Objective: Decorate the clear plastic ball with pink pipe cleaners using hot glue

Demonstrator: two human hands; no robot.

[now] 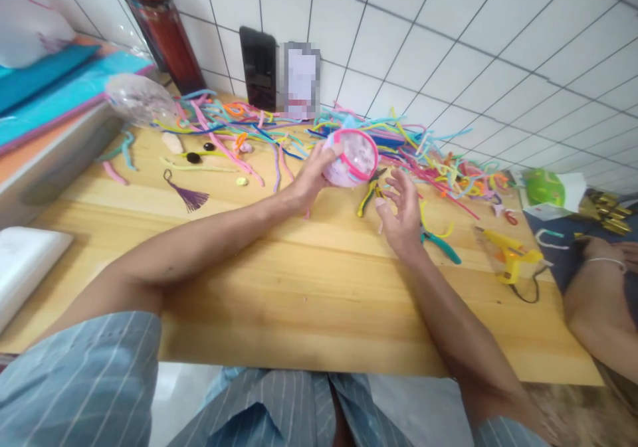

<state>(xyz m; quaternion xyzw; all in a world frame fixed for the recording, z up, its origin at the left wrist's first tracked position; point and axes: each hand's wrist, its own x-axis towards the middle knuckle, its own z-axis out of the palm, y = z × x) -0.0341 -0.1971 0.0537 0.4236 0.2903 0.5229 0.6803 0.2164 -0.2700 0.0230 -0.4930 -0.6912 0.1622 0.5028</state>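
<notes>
My left hand (314,175) is closed around a round, see-through lilac piece with a bright pink rim (353,158), its open-looking side tilted towards me. Just right of it, my right hand (401,211) hovers with fingers curled but apart, apparently holding nothing. Yellow-handled pliers (367,198) lie between the two hands, partly behind the right one. Teal-handled pliers (441,246) rest right of my right wrist, their head partly hidden. Many coloured pipe cleaners (399,135) are heaped behind both hands.
A phone with a lit screen (302,78) and a dark phone (259,68) lean on the tiled wall near a red flask (162,32). A purple tassel (187,193) lies left, a yellow glue gun (511,254) right. Another person's arm (601,294) is at the right edge.
</notes>
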